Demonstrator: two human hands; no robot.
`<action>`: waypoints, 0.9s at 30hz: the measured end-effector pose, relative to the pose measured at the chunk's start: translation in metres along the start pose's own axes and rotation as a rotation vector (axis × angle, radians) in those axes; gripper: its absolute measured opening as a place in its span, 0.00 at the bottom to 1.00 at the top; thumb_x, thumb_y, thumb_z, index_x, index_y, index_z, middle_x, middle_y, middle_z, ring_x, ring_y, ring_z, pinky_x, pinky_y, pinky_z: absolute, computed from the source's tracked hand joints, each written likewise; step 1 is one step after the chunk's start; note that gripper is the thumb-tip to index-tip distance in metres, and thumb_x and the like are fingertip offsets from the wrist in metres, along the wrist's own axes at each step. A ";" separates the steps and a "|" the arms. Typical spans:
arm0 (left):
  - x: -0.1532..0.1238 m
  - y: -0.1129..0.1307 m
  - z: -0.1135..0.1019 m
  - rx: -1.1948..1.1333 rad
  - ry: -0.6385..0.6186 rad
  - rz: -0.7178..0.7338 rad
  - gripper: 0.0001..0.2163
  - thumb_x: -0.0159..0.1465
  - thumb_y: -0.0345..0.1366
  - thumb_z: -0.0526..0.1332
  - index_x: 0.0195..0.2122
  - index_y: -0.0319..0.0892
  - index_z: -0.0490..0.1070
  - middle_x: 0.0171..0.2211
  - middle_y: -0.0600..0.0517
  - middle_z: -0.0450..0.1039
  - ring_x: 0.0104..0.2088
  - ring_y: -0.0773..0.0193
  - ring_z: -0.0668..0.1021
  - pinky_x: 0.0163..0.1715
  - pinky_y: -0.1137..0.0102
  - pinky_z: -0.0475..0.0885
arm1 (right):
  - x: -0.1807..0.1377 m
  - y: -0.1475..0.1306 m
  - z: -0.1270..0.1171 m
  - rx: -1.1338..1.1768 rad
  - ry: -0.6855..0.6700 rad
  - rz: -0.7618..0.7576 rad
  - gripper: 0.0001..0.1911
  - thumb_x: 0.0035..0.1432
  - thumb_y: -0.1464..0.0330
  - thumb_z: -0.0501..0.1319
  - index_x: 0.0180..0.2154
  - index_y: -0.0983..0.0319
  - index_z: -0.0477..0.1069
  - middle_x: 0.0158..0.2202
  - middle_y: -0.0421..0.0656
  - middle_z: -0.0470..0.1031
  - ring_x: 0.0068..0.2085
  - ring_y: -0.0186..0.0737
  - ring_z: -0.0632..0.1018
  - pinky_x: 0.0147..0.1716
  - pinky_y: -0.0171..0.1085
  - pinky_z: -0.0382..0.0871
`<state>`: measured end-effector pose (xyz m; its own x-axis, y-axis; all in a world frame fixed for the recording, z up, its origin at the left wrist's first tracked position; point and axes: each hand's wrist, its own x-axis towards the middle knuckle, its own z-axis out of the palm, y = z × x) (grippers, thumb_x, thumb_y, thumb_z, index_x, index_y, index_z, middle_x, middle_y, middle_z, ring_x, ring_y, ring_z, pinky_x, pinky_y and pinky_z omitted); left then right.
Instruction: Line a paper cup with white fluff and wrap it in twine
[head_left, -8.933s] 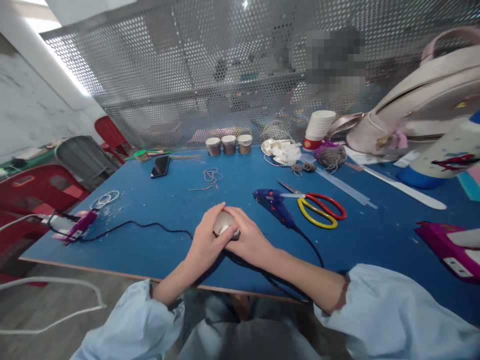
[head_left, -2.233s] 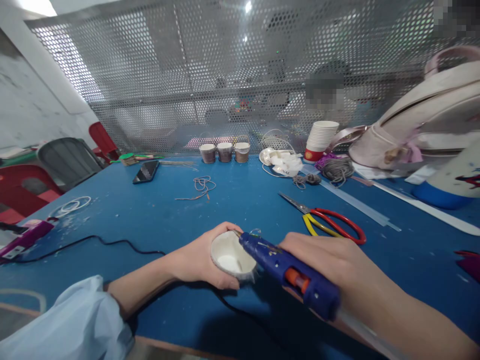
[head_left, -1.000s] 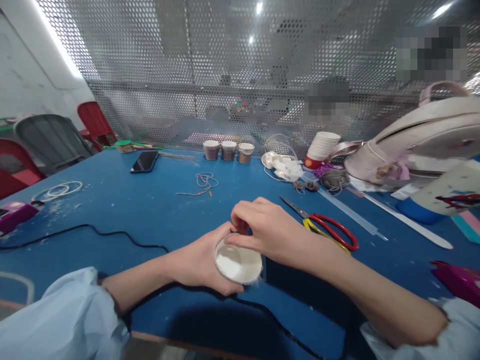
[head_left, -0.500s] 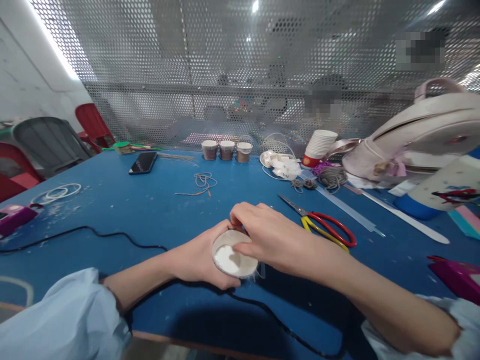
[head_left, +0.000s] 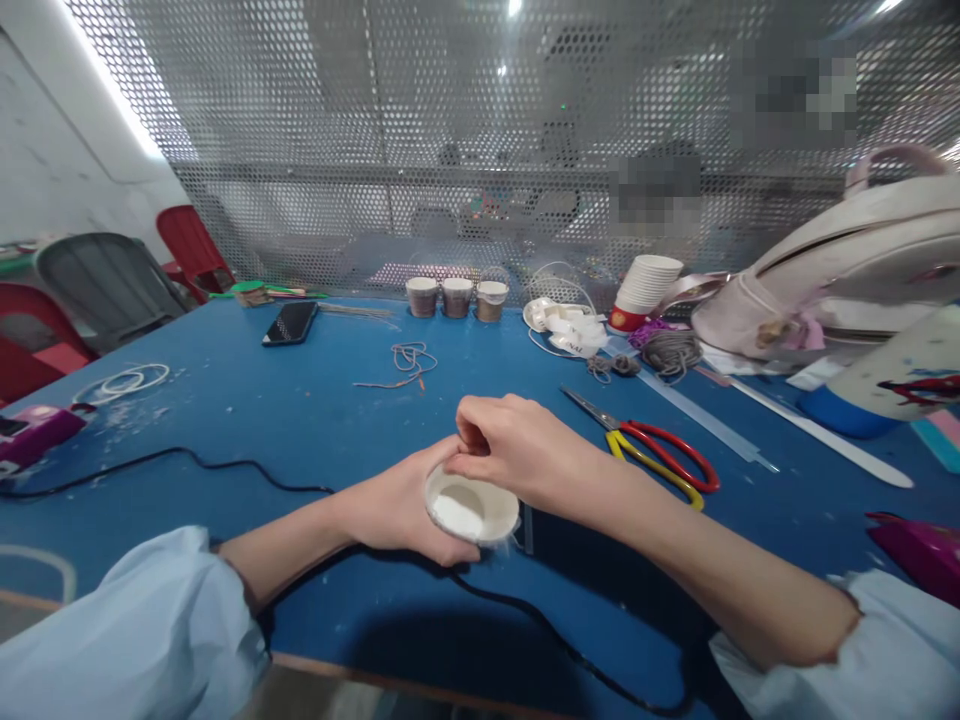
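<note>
My left hand (head_left: 401,505) is wrapped round the side of a white paper cup (head_left: 499,518) near the front of the table, its opening tilted towards me. A bright white patch shows inside, but I cannot tell whether it is the bare bottom or a filling. My right hand (head_left: 517,445) reaches over the cup from the right. Its thumb and curled fingers pinch at the far left rim, close to my left fingers; the exact contact is partly hidden. Scissors (head_left: 637,445) with one red and one yellow handle lie right of my right hand.
A black cable (head_left: 532,612) runs beneath my hands across the blue table (head_left: 337,420). Three filled cups (head_left: 457,300), a phone (head_left: 291,323) and cord (head_left: 411,362) lie behind. To the right are stacked paper cups (head_left: 645,290), yarn (head_left: 670,350), flat sticks (head_left: 825,430) and a bag (head_left: 832,255).
My right thumb has come up from inside the cup to its far left rim, and the right hand has shifted slightly left. My left hand keeps its hold on the cup.
</note>
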<state>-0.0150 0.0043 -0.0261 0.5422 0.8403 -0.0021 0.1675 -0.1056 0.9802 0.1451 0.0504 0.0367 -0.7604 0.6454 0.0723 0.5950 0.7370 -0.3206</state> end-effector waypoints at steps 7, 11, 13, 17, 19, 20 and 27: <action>0.002 0.001 -0.003 -0.031 -0.018 -0.006 0.31 0.42 0.30 0.71 0.47 0.41 0.60 0.38 0.52 0.68 0.37 0.63 0.72 0.36 0.68 0.69 | -0.011 -0.001 -0.011 0.002 -0.069 -0.066 0.13 0.53 0.60 0.64 0.29 0.60 0.63 0.29 0.38 0.72 0.30 0.36 0.68 0.25 0.33 0.50; 0.001 0.002 -0.003 -0.015 -0.010 -0.004 0.29 0.42 0.30 0.71 0.45 0.42 0.61 0.36 0.54 0.68 0.33 0.65 0.70 0.32 0.70 0.68 | -0.004 -0.003 0.002 -0.058 0.017 -0.009 0.15 0.56 0.58 0.63 0.27 0.60 0.63 0.26 0.38 0.71 0.27 0.36 0.67 0.25 0.34 0.49; 0.001 0.002 -0.003 -0.008 -0.007 -0.021 0.27 0.43 0.31 0.70 0.44 0.42 0.62 0.34 0.54 0.68 0.32 0.66 0.70 0.30 0.71 0.67 | 0.000 -0.003 0.010 -0.087 0.060 0.013 0.15 0.57 0.58 0.63 0.28 0.60 0.63 0.25 0.38 0.71 0.27 0.36 0.68 0.27 0.35 0.50; 0.002 0.001 -0.005 -0.015 -0.009 -0.009 0.28 0.43 0.31 0.70 0.45 0.42 0.61 0.37 0.53 0.68 0.35 0.64 0.71 0.33 0.69 0.68 | 0.001 -0.004 0.013 -0.128 0.067 0.012 0.12 0.57 0.61 0.62 0.30 0.61 0.65 0.27 0.39 0.72 0.27 0.37 0.69 0.29 0.35 0.53; 0.002 0.000 -0.005 -0.040 -0.022 -0.011 0.30 0.42 0.31 0.71 0.46 0.42 0.60 0.36 0.53 0.68 0.35 0.64 0.71 0.34 0.69 0.68 | -0.004 -0.004 0.006 -0.089 0.024 0.008 0.11 0.55 0.62 0.63 0.30 0.61 0.65 0.28 0.40 0.73 0.29 0.38 0.69 0.29 0.35 0.54; 0.001 -0.001 -0.005 -0.056 -0.030 -0.023 0.30 0.43 0.31 0.71 0.46 0.42 0.60 0.35 0.54 0.68 0.34 0.65 0.71 0.34 0.69 0.67 | -0.007 -0.002 0.000 -0.046 0.006 0.013 0.11 0.55 0.61 0.63 0.31 0.61 0.66 0.29 0.40 0.73 0.30 0.38 0.70 0.29 0.35 0.55; 0.003 -0.008 -0.005 -0.124 0.011 -0.053 0.33 0.42 0.32 0.73 0.47 0.42 0.58 0.39 0.51 0.70 0.38 0.62 0.73 0.38 0.67 0.67 | -0.058 0.027 -0.020 0.007 0.081 0.240 0.15 0.64 0.57 0.52 0.32 0.59 0.68 0.26 0.39 0.73 0.27 0.37 0.71 0.27 0.35 0.58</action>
<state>-0.0191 0.0101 -0.0333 0.5261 0.8488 -0.0529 0.0918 0.0051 0.9958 0.2100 0.0370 0.0432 -0.5740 0.8160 0.0683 0.7543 0.5593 -0.3438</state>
